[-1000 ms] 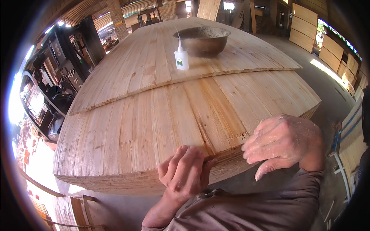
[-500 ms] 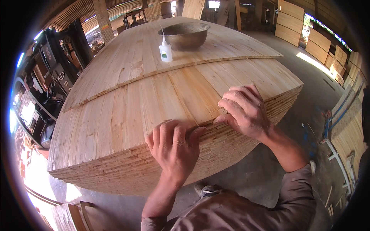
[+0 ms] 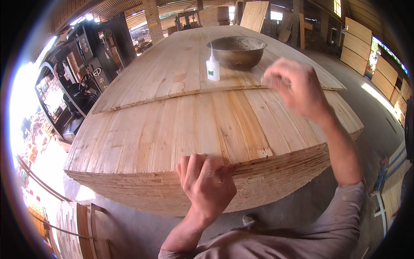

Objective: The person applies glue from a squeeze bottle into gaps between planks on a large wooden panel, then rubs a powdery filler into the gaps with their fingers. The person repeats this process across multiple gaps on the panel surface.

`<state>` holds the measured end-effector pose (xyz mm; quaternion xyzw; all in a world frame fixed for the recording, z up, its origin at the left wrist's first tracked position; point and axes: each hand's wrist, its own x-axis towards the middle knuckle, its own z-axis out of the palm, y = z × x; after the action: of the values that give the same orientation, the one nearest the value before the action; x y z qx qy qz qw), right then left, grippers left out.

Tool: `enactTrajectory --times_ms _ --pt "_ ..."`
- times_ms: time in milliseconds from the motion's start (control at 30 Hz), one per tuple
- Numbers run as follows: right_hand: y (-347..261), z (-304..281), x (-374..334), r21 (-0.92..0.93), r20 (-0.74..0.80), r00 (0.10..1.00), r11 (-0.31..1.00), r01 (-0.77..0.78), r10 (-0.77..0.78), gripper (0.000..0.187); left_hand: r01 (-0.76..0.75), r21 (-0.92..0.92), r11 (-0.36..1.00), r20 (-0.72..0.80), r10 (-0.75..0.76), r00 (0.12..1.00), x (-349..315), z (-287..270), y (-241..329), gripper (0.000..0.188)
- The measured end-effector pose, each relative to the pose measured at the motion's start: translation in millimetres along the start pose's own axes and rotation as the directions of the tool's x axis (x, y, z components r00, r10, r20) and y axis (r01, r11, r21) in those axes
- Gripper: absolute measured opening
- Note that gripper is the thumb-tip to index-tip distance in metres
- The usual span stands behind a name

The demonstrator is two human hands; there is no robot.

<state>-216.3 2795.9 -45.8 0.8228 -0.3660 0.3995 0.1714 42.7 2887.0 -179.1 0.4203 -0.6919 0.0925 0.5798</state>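
Note:
Stacked wooden panels (image 3: pixel 146 146) with striped, glued-up grain fill the middle, their layered front edge towards me. My left hand (image 3: pixel 207 183) is closed over that front edge, knuckles up, with the thumb along the rim. My right hand (image 3: pixel 297 86) is raised above the panels, right of the bowl, slightly blurred. Its fingers are curled towards the thumb, and whatever they may hold is too small to make out. A small pale rough spot (image 3: pixel 267 153) shows at the panel edge, right of my left hand. Pale dust covers my left knuckles.
Further back, an overlapping panel (image 3: pixel 151 82) carries a worn metal bowl (image 3: pixel 239 54) and a white squeeze bottle (image 3: pixel 212 69) with a thin nozzle. A forklift (image 3: pixel 82 82) stands at left. More panels (image 3: pixel 357 45) lean at far right, and bundled wood (image 3: pixel 71 228) sits at lower left.
My right hand has let go of the panel's front edge and risen forward towards the bowl. My left hand stays at the edge. The whole view has shifted, with things appearing further right.

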Motion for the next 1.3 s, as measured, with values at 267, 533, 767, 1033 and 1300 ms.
enactTrajectory --times_ms 267,533,767,1033,1300 --pt "211.3 96.2 180.6 -0.184 0.601 0.766 0.972 -0.145 0.228 0.019 0.11 0.017 0.994 -0.04 -0.109 0.993 -0.6 3.1 10.7 0.029" --pt "253.4 175.1 183.0 -0.373 0.829 0.454 0.928 0.014 0.327 0.037 0.137 0.102 0.985 -0.037 -0.133 0.99 -2.4 6.8 19.8 0.032" --pt "260.3 184.6 164.7 -0.259 0.813 0.569 0.951 0.166 0.123 0.022 0.171 0.114 0.979 0.0 -0.173 0.985 -0.3 3.0 18.4 0.035" --pt "216.2 106.5 161.7 0.118 0.618 0.726 0.878 -0.465 0.301 0.01 0.178 0.067 0.982 0.008 -0.179 0.984 1.6 -0.2 18.8 0.033" --pt "-26.2 57.1 70.0 0.621 0.405 0.848 0.783 0.019 -0.342 0.007 0.141 0.053 0.989 0.004 -0.141 0.99 -1.5 -3.1 7.0 0.054"
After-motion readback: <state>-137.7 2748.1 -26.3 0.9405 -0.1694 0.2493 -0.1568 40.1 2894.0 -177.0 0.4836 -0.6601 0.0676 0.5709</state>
